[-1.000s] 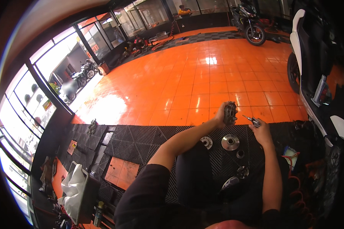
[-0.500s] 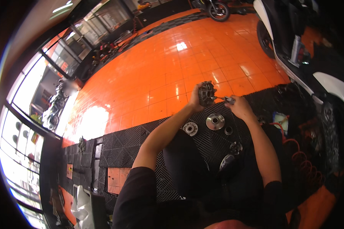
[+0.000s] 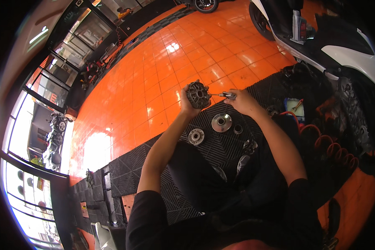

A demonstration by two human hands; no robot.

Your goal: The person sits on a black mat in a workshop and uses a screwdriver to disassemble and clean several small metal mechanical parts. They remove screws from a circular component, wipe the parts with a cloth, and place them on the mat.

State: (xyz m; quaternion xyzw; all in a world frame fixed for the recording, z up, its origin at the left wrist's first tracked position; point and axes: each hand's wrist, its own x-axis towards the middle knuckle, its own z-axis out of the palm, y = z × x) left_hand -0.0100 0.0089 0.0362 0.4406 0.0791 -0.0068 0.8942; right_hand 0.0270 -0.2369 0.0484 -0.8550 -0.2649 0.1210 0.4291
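My left hand (image 3: 186, 103) is closed around the edge of a round, ribbed metal clutch assembly (image 3: 199, 95) and holds it up over the edge of the black mat. Its spoked face and centre hole are turned partly toward me. In my right hand (image 3: 243, 102) is a small silver air blow gun (image 3: 228, 96), its thin nozzle pointing left at the clutch's side. Whether the tip touches the clutch I cannot tell. Below, on the mat, lie a shiny metal pulley disc (image 3: 221, 122), a drilled round flange (image 3: 196, 136) and a small dark ring (image 3: 238, 129).
A ribbed black mat (image 3: 133, 175) lies over the glossy orange tiles (image 3: 154, 79). A red coiled hose (image 3: 321, 141) runs at my right, beside a shallow tray (image 3: 294, 107). The white and black scooter (image 3: 346, 54) stands at the right. More metal parts (image 3: 250, 146) lie near my legs.
The whole view has shifted, so the scene sits further left. The clutch has turned to show more of its spoked face. The blow gun still points at it.
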